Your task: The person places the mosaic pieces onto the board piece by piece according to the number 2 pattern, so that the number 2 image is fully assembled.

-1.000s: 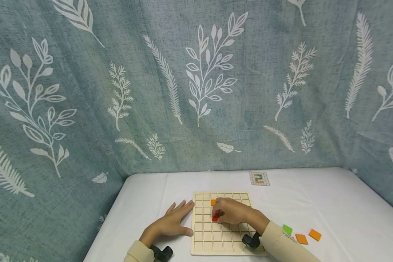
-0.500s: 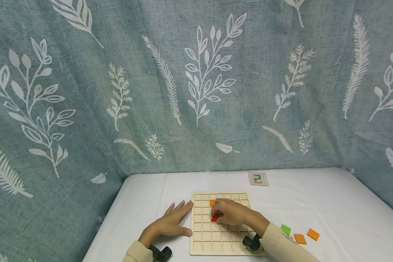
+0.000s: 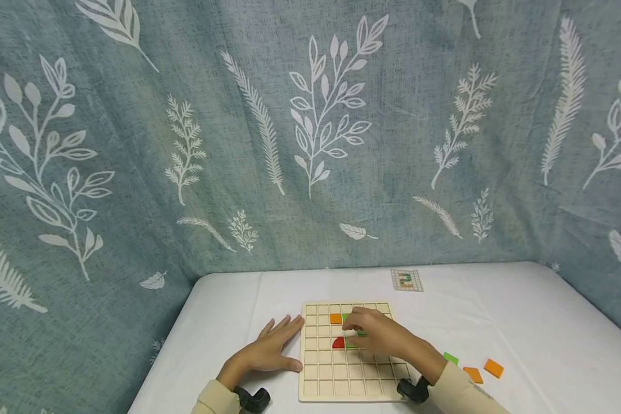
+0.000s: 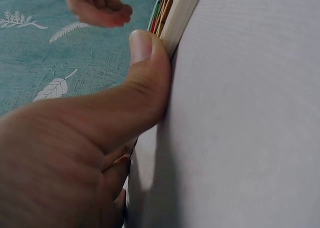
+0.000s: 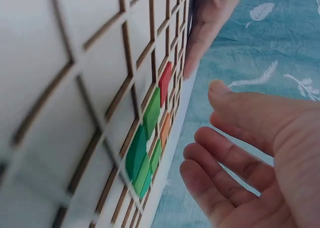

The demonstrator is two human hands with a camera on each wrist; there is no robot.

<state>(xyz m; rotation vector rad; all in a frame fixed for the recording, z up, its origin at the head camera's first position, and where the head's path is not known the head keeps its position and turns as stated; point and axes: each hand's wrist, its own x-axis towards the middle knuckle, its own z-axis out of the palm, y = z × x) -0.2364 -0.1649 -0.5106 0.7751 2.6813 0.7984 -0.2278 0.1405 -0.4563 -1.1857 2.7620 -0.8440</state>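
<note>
A pale wooden grid board (image 3: 326, 388) lies on the white table. In its cells sit an orange square tile (image 3: 336, 318) and a red tile with a curved side (image 3: 338, 342). Green tiles (image 5: 152, 110) fill several cells beside them, partly covered by my right hand in the head view. That right hand (image 3: 375, 333) hovers over the board, fingers loosely bent and holding nothing. My left hand (image 3: 269, 351) lies spread on the table, with its thumb (image 4: 142, 50) and fingertips against the board's left edge.
Right of the board lie loose tiles: a green one (image 3: 451, 358), an orange one (image 3: 473, 375) and another orange one (image 3: 494, 368). A small printed grid card (image 3: 407, 280) lies behind the board. A leaf-patterned curtain (image 3: 269, 230) hangs beyond the table.
My right hand has let go of the red tile and lifted slightly up and to the right, uncovering the red tile and some green. The left hand has stayed in place.
</note>
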